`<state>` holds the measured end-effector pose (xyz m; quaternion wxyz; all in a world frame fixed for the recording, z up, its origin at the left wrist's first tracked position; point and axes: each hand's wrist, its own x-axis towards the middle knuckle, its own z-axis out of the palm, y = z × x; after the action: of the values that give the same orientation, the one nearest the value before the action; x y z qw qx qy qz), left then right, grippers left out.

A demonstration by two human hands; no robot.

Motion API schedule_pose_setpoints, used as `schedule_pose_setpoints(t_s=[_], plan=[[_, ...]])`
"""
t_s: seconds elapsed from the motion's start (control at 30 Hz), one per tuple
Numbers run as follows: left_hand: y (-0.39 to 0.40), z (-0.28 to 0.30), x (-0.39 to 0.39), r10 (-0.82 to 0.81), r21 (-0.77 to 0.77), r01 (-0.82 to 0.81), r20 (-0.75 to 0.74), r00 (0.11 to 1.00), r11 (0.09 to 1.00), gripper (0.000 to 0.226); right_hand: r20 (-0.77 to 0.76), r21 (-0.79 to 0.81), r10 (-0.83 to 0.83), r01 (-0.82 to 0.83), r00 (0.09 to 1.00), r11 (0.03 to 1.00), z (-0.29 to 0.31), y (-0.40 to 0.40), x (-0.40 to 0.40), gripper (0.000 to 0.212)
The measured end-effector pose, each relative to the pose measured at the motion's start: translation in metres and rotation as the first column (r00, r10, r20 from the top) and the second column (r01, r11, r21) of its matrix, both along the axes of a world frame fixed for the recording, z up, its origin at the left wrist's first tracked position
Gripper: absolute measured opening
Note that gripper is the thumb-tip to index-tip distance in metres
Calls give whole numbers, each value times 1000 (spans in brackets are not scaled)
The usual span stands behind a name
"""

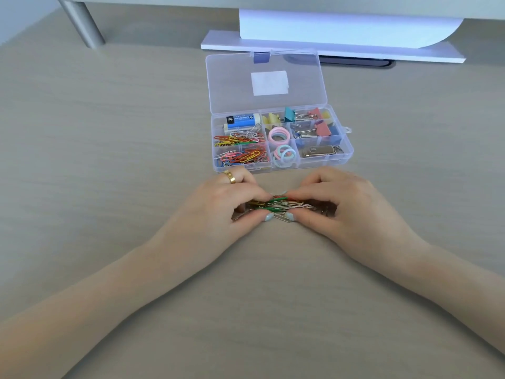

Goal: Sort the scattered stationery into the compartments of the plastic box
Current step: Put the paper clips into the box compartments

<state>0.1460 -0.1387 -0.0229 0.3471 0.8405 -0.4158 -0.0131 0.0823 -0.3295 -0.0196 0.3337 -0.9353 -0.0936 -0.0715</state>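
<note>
A clear plastic box (345,138) lies on the desk with its lid (235,86) flat behind it. Its compartments hold an eraser (241,122), coloured paper clips (240,149), pastel rings (277,135), binder clips (308,121) and a metal USB stick (318,151). Just in front of the box, a small pile of green, silver and other paper clips (281,205) sits on the desk. My left hand (232,199) and my right hand (341,199) curl round this pile from either side, thumbs and fingertips pinching it together.
A white monitor base (273,46) with a stand stands behind the box. A grey metal leg (82,23) rises at the back left. The wooden desk top (109,132) spreads to both sides of the box.
</note>
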Motion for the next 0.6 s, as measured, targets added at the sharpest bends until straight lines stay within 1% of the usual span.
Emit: schedule_pose_setpoints(t_s=[0.13,0.23,0.33,0.43,0.6], plan=[[-2,1,-1,0,-6,0,47,999,1000,23,13,49,-2,2,1000,999,1,1,-2,16],[-2,2,-1,-2,-16,3,55,998,1000,22,11,95,-13,12,1000,995,1,0,-3,16],[-1,3,-2,10,-40,-8,43,999,999,22,13,119,-30,28,999,993,1,-1,-4,17],[2,5,-2,30,-78,-29,11,999,997,17,11,154,-40,38,999,987,2,-1,-5,16],[6,11,6,123,-130,-112,82,989,985,20,16,213,-51,46,999,976,2,-2,-7,15]])
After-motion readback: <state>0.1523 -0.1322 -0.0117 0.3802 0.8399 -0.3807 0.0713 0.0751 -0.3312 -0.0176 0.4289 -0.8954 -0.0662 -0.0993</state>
